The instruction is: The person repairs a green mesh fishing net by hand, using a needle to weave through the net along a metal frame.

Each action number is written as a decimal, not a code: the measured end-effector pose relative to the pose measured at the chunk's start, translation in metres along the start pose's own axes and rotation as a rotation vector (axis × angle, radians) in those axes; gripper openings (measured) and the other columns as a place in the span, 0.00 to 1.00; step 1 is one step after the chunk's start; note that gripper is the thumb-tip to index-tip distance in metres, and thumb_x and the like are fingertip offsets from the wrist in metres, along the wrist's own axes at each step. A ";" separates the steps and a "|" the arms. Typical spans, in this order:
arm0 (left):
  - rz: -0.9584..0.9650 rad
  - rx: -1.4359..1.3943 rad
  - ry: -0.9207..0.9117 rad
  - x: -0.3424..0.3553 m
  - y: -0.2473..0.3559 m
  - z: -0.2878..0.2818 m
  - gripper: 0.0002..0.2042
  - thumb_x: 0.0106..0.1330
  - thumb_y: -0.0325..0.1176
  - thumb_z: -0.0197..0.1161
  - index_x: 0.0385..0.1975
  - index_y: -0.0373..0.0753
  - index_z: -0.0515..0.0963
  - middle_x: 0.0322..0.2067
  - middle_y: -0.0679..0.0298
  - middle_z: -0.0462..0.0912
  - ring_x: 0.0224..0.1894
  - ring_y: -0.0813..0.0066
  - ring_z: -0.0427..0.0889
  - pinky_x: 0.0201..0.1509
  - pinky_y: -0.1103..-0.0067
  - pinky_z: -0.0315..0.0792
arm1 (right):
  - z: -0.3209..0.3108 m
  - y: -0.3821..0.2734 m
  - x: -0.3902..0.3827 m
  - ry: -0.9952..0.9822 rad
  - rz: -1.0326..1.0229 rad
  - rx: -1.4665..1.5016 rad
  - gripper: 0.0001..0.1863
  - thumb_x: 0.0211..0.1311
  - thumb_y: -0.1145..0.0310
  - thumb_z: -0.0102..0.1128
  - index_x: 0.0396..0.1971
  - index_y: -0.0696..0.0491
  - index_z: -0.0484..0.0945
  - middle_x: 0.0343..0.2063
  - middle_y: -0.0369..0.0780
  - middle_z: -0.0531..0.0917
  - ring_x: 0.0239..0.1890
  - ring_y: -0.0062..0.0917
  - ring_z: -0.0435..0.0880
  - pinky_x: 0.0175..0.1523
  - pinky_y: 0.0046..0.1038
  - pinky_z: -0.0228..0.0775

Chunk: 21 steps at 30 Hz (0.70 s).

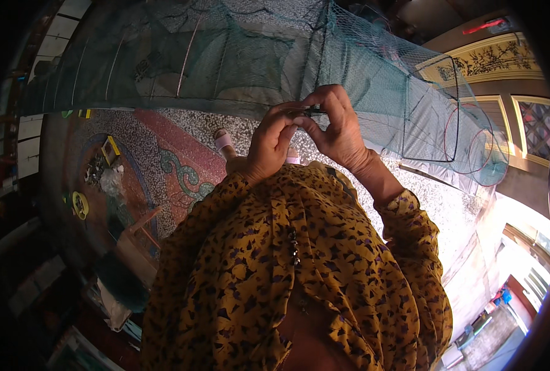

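A long green mesh net trap point(368, 80) stretches across the view in front of me, held in shape by dark wire frames. Both my hands meet at its near edge, close to one of the frames. My left hand point(270, 141) is closed, its thumb and fingers pinching at the edge. Opposite it, my right hand point(337, 127) is closed too, thumb and forefinger pinched together at the same spot. A small dark bit of the net's edge or cord shows between the fingertips; its exact form is too small to make out.
Below lies a speckled floor point(194, 127) with a red and green pattern. To the left are a yellow round container point(80, 205), a clear plastic bag point(112, 182) and a wooden stool point(140, 232). At the net's right end hangs a red hoop point(473, 179), near wooden panelled furniture point(503, 59).
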<state>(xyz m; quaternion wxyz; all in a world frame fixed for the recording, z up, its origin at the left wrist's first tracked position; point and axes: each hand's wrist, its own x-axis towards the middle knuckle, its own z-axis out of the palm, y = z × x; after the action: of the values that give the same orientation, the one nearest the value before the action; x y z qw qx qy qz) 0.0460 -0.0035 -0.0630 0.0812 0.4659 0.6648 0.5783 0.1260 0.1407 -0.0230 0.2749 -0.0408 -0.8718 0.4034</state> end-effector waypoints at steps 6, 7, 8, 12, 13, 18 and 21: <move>-0.054 -0.019 -0.075 -0.003 0.001 -0.008 0.07 0.65 0.20 0.53 0.40 0.33 0.73 0.43 0.55 0.75 0.46 0.61 0.76 0.46 0.74 0.72 | 0.006 -0.009 0.010 -0.224 -0.013 -0.464 0.09 0.46 0.69 0.64 0.30 0.50 0.79 0.31 0.35 0.75 0.39 0.31 0.74 0.43 0.30 0.69; -0.064 -0.004 -0.068 -0.003 0.003 -0.010 0.06 0.65 0.20 0.52 0.39 0.34 0.73 0.43 0.55 0.75 0.45 0.63 0.76 0.46 0.74 0.72 | 0.005 -0.019 0.015 -0.290 -0.026 -0.633 0.08 0.46 0.69 0.63 0.30 0.49 0.79 0.31 0.33 0.76 0.39 0.29 0.74 0.43 0.29 0.68; -0.072 0.010 -0.061 -0.004 0.005 -0.010 0.06 0.65 0.21 0.52 0.39 0.34 0.73 0.42 0.56 0.75 0.44 0.64 0.76 0.46 0.75 0.72 | 0.003 -0.033 0.021 -0.290 -0.076 -0.778 0.09 0.44 0.69 0.62 0.30 0.46 0.80 0.31 0.31 0.76 0.38 0.25 0.73 0.43 0.28 0.67; -0.320 0.176 -0.232 -0.016 0.004 -0.015 0.05 0.66 0.22 0.51 0.38 0.34 0.74 0.39 0.57 0.75 0.40 0.70 0.77 0.44 0.78 0.71 | 0.024 -0.039 0.029 -0.160 -0.164 -0.177 0.09 0.44 0.66 0.63 0.29 0.47 0.78 0.29 0.32 0.76 0.37 0.24 0.72 0.43 0.24 0.67; -0.300 0.114 -0.121 -0.023 -0.004 -0.007 0.05 0.66 0.23 0.52 0.39 0.35 0.73 0.37 0.58 0.75 0.38 0.71 0.77 0.42 0.78 0.71 | 0.026 -0.054 0.037 -0.098 -0.317 -0.064 0.09 0.45 0.66 0.64 0.29 0.48 0.77 0.27 0.32 0.75 0.35 0.24 0.71 0.44 0.23 0.66; 0.113 0.269 -0.018 0.007 0.027 -0.020 0.12 0.65 0.24 0.55 0.48 0.34 0.68 0.44 0.62 0.73 0.34 0.77 0.74 0.34 0.82 0.69 | -0.039 -0.094 0.053 0.116 -0.162 0.656 0.09 0.65 0.64 0.53 0.34 0.55 0.71 0.25 0.41 0.78 0.27 0.26 0.78 0.35 0.27 0.74; -0.115 -0.115 -0.003 0.018 0.047 -0.008 0.15 0.64 0.23 0.57 0.50 0.35 0.67 0.47 0.61 0.71 0.32 0.78 0.73 0.34 0.82 0.69 | -0.129 -0.121 0.046 0.220 -0.188 0.840 0.10 0.69 0.65 0.44 0.34 0.55 0.69 0.24 0.39 0.74 0.26 0.25 0.74 0.37 0.29 0.71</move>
<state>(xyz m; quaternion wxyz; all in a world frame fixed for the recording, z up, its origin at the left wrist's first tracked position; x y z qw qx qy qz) 0.0558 -0.0014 -0.0130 0.1419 0.4222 0.6561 0.6092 0.1716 0.1601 0.1528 0.3942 0.1113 -0.5978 0.6891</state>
